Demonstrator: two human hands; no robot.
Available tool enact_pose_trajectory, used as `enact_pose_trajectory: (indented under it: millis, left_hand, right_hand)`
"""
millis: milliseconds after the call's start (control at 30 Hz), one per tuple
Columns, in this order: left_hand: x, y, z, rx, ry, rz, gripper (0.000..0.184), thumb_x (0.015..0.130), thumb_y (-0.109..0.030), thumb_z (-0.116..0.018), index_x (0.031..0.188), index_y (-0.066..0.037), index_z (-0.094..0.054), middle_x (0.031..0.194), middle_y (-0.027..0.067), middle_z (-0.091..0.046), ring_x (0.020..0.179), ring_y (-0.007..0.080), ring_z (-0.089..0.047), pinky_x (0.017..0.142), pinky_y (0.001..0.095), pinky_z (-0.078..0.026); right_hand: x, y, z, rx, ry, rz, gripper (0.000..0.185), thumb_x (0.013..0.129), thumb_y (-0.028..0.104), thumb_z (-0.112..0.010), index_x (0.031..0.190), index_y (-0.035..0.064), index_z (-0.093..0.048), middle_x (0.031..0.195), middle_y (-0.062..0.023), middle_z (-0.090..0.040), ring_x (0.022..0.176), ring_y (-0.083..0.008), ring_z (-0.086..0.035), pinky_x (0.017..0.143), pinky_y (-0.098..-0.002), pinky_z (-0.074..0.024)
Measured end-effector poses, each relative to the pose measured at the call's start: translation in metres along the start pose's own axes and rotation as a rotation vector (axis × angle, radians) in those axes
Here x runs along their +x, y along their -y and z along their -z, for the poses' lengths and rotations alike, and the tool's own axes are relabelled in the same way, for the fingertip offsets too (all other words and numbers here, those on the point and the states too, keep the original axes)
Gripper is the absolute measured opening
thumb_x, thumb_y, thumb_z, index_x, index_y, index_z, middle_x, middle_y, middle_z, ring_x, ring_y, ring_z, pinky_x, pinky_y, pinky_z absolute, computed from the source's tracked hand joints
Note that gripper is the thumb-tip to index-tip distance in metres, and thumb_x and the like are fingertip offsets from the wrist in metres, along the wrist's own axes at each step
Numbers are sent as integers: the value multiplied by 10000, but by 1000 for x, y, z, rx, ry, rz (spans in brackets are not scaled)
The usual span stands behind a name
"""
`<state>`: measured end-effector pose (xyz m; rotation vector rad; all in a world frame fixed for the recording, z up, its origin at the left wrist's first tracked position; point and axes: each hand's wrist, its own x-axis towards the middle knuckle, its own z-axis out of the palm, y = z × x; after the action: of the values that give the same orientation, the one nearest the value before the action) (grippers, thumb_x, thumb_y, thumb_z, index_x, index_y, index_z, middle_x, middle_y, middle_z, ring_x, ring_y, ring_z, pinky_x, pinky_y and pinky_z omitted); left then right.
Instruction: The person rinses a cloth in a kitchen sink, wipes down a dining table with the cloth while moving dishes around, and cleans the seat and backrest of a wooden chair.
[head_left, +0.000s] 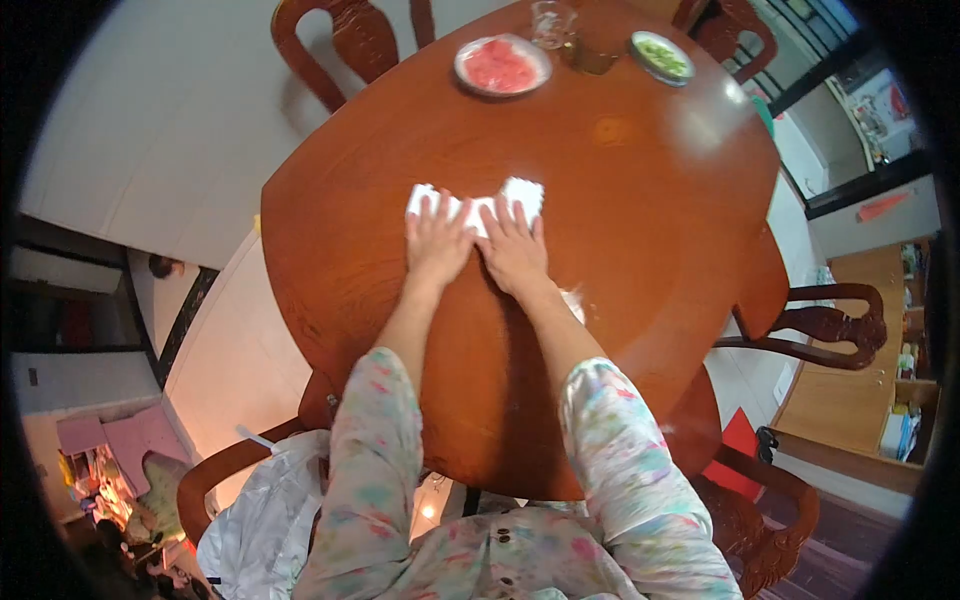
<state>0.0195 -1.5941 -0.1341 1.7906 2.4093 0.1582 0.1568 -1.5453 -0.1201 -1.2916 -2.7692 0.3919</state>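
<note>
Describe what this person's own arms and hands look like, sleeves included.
The left hand and right hand are bare; no glove or watch shows. The left sleeve and right sleeve are loose and whitish, with soft blotches of pink, teal and green, and end partway down the arms, leaving the wrists uncovered.

Illumination: moderate, indoor. A pale glare patch appears on the table (650, 220) at upper right. A dark shadow falls on the near part, between the forearms (562, 325). The cloth (526, 187) is nearly washed out. Wide-angle distortion bows straight edges; the corners fade to black. The far glass (550, 24) appears soft.
</note>
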Motion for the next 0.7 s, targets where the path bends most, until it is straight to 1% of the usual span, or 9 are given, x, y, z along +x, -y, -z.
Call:
enact_pose_trajectory:
  millis: [133, 200, 300, 333, 367, 533, 567, 633, 700]
  left_hand:
    - [-45, -100, -14, -53, 20, -119, 544, 944, -403, -408, 1452, -258, -280, 1528, 116, -167, 1407, 363, -93, 1116, 525, -89]
    - [-80, -130, -21, -128, 23, -182, 550, 932, -388, -441, 1442, -234, -307, 1519, 118, -193, 1402, 364, -107, 1117, 524, -94]
    - [-151, -163, -16, -177, 90, -237, 536, 937, -399, -427, 1430, -209, -337, 1523, 116, -177, 1400, 372, -105, 1116, 527, -90]
    - [-176, -167, -22, -168, 95, -238, 536, 941, -402, -417, 1430, -198, -337, 1525, 112, -170, 1400, 373, -105, 1113, 538, -95]
    - [-204, -170, -25, -173, 13, -241, 562, 879, -364, -537, 1395, -194, -397, 1506, 119, -226, 1381, 385, -166, 1091, 546, -155]
    - [-329, -163, -26, -107, 6, -142, 631, 855, -410, -571, 1405, -172, -373, 1478, 167, -253, 1352, 434, -198, 1054, 573, -194]
    - [-348, -160, -20, -64, 31, -136, 662, 854, -409, -572, 1417, -146, -345, 1480, 168, -247, 1355, 431, -192, 1059, 568, -193]
    - [-369, -151, -14, -92, 107, -100, 652, 876, -371, -557, 1418, -99, -321, 1482, 192, -226, 1367, 432, -155, 1072, 564, -161]
    - [-356, -140, -11, -63, 165, -37, 643, 890, -354, -544, 1418, -73, -307, 1484, 202, -214, 1375, 430, -134, 1082, 558, -142]
  right_hand:
    - [-83, -81, 8, -41, -99, -7, 537, 950, 380, -404, 1427, 151, -316, 1502, -130, -238, 1388, -337, -200, 1100, -546, -168]
    - [-134, -100, 19, -11, -84, -1, 540, 942, 368, -426, 1419, 136, -328, 1492, -156, -243, 1375, -367, -212, 1097, -553, -169]
    - [-209, -116, 24, 39, -44, 58, 545, 937, 350, -440, 1416, 113, -333, 1484, -184, -245, 1371, -393, -200, 1095, -556, -174]
    - [-231, -113, 25, 45, -31, 81, 547, 938, 356, -438, 1419, 117, -331, 1485, -188, -239, 1372, -400, -193, 1100, -556, -165]
    - [-253, -110, 22, 51, 3, 112, 550, 943, 364, -426, 1425, 121, -323, 1487, -193, -231, 1373, -402, -187, 1103, -555, -157]
    - [-323, -67, 13, 102, 84, 306, 594, 890, 439, -488, 1392, 138, -386, 1471, -183, -270, 1374, -400, -178, 1089, -573, -161]
    - [-328, -56, 7, 138, -44, 375, 590, 824, 426, -584, 1330, 146, -466, 1423, -195, -330, 1332, -422, -244, 1051, -593, -226]
    - [-326, -36, -11, 207, -152, 461, 519, 828, 393, -580, 1269, 127, -509, 1401, -202, -357, 1302, -437, -284, 1039, -590, -247]
    - [-303, -24, -21, 246, -222, 500, 468, 836, 370, -569, 1227, 115, -534, 1388, -205, -376, 1292, -438, -302, 1034, -584, -259]
